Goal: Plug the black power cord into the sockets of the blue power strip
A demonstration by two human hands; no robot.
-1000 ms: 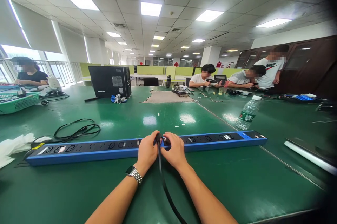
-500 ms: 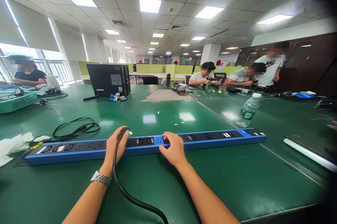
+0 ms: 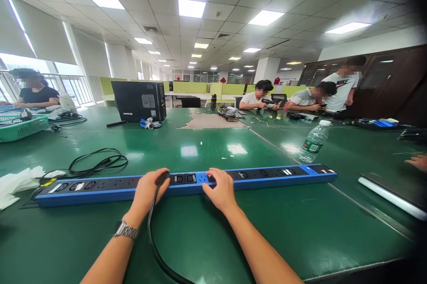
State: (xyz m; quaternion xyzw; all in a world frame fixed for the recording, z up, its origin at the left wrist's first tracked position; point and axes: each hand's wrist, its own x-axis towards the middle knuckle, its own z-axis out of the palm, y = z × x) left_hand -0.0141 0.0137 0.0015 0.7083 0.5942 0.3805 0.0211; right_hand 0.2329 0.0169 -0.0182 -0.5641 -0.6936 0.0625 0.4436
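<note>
A long blue-and-black power strip (image 3: 187, 190) lies across the green table, its row of sockets facing up. My left hand (image 3: 149, 192), closed on a black plug (image 3: 162, 178), is at the strip just left of its middle. From that plug a thick black power cord (image 3: 150, 230) hangs down and runs off the bottom edge. The plug's front is hidden by my fingers, so I cannot tell whether it sits in a socket. Beside the blue socket section, my right hand (image 3: 220, 189) grips the strip, thumb on the near side and fingers over the top.
Behind the strip's right end stands a water bottle (image 3: 314, 141). A coiled black cable (image 3: 100, 161) and white tissue (image 3: 20, 181) lie at left. Farther back are a black computer case (image 3: 138, 101) and a green basket (image 3: 25, 128). Another person's hand (image 3: 416, 161) shows at the right edge.
My left hand has moved slightly right and down with the plug, bringing it closer to the strip's top. My right hand keeps its place. Another person's hand has come further in at right.
</note>
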